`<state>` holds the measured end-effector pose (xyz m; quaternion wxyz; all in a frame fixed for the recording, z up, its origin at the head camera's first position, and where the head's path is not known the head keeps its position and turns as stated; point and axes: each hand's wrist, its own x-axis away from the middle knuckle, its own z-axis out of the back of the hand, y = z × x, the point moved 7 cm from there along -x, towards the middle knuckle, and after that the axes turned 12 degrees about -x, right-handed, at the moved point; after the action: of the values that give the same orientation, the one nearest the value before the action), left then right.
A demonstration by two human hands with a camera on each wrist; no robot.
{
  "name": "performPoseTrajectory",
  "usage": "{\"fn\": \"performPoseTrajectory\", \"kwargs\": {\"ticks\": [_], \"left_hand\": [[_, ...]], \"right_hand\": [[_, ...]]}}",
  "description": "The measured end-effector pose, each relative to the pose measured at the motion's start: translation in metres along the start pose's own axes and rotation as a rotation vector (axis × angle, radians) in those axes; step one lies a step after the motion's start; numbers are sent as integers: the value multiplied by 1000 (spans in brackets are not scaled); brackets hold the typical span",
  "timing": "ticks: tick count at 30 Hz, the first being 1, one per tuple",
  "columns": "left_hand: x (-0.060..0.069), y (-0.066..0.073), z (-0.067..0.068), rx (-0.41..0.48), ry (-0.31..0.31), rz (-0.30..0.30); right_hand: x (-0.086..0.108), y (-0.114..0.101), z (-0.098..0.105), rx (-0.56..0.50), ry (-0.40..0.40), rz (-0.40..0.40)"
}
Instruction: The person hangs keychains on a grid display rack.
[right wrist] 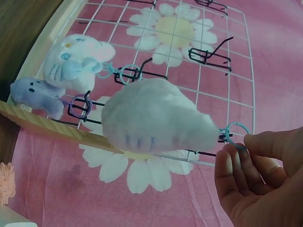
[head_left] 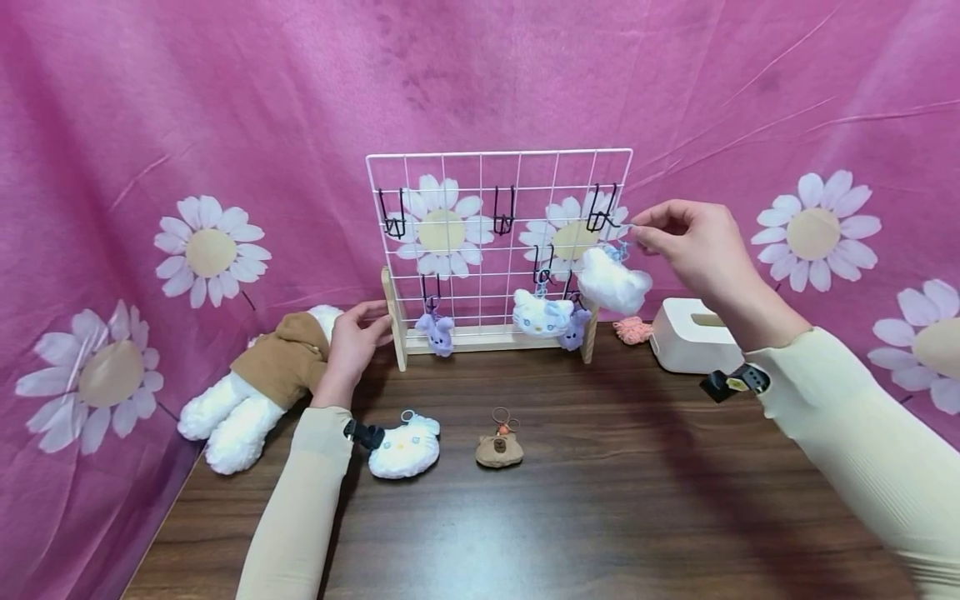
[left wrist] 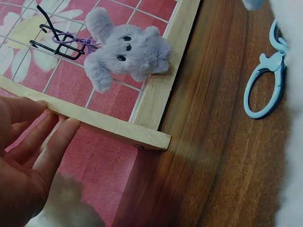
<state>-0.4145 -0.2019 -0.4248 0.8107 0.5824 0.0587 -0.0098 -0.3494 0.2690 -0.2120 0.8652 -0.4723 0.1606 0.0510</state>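
Note:
My right hand (head_left: 693, 246) pinches the light-blue ring (right wrist: 236, 135) of a white plush keychain (head_left: 613, 281) between thumb and fingers. The ring is beside the upper-right black hook (head_left: 600, 218) of a white wire grid rack (head_left: 480, 154); whether it is over the hook cannot be told. The plush hangs with its back toward the head view. At the rack's left, my left hand (head_left: 358, 346) touches the wooden side post (left wrist: 109, 123) with extended fingertips. A purple rabbit plush (left wrist: 130, 47) hangs nearby. A white cat-face plush (head_left: 538, 314) and another purple plush (head_left: 576, 331) hang lower right.
On the brown table (head_left: 600, 500) lie a white cat-face keychain (head_left: 405, 450) and a brown keychain (head_left: 498, 450). A stuffed toy (head_left: 277, 367) lies left. Behind the right arm stand a white tissue box (head_left: 690, 337) and a pink fluffy item (head_left: 633, 331). More hooks (head_left: 504, 218) hang on the grid.

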Motion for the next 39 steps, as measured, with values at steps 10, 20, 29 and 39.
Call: {"fn": "performPoseTrajectory", "kwargs": {"ticks": [10, 20, 29, 39], "left_hand": [[0, 0, 0, -6, 3, 1], [-2, -2, 0, -3, 5, -1], [-1, -1, 0, -8, 1, 3], [-1, -1, 0, -6, 8, 4]], "right_hand": [[-12, 5, -5, -35, -5, 9], [-22, 14, -15, -101, -28, -25], [-33, 24, -19, -125, -29, -47], [-42, 25, -25, -139, -30, -57]]}}
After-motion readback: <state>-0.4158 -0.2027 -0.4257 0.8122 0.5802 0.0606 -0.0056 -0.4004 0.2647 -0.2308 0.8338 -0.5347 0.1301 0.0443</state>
